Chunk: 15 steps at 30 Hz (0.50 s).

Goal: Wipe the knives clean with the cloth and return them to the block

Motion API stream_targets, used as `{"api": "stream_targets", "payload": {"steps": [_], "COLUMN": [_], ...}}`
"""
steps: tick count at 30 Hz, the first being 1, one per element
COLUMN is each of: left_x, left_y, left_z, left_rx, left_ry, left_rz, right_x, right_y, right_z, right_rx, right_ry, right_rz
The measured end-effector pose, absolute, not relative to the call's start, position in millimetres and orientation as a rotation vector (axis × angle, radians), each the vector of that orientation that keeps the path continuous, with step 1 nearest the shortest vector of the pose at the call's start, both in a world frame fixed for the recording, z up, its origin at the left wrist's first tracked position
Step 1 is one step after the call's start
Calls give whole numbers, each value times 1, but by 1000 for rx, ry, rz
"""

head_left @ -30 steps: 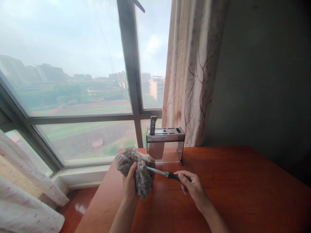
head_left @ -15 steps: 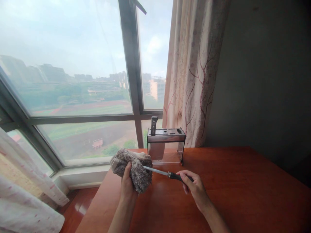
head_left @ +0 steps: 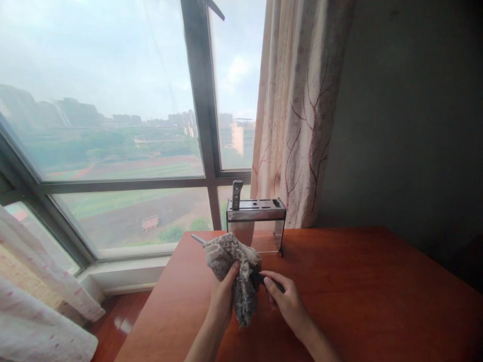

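Note:
My left hand (head_left: 223, 294) grips a shaggy grey cloth (head_left: 246, 296), thumb on top, bunched around the rod of a sharpening steel (head_left: 260, 277). The steel's metal tip sticks out past the cloth's upper left side; the middle of the rod is hidden inside. Closed around the black handle is my right hand (head_left: 287, 299), close to the cloth's right side. Both hands are above the table, in front of a knife block (head_left: 260, 215) with clear sides and a slotted top. One knife (head_left: 237, 195) with a dotted grey handle stands in its left end.
The reddish-brown wooden table (head_left: 350, 281) reaches from below my hands to the right. Behind it are a large window (head_left: 113, 187) with a dark frame and a patterned curtain (head_left: 298, 125). Another curtain (head_left: 41, 317) hangs low at the left, beside the table's left edge.
The cloth and my left hand have moved right and down along the rod to the handle. The tip now pokes out at the left, while my right hand has shifted slightly left.

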State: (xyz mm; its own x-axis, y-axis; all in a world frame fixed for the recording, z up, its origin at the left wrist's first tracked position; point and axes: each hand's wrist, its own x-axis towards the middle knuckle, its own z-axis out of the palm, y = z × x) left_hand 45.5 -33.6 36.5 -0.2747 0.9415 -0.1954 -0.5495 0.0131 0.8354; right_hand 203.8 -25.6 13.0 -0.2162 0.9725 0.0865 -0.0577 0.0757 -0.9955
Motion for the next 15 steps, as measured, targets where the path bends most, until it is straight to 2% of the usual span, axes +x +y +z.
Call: {"api": "stream_targets", "payload": {"steps": [8,15], "left_x": [34,-2], "left_y": [-33,-22], "left_z": [53,51], "left_rx": [749,526], "left_ry": [1336,1489], "left_rz": [1783,1922], "right_x": [215,216], "right_y": [-24,-28], "right_z": [27,31], "right_rx": [-887,-869], "right_ry": [-1770,-2009], "right_rz": [1034,734]}}
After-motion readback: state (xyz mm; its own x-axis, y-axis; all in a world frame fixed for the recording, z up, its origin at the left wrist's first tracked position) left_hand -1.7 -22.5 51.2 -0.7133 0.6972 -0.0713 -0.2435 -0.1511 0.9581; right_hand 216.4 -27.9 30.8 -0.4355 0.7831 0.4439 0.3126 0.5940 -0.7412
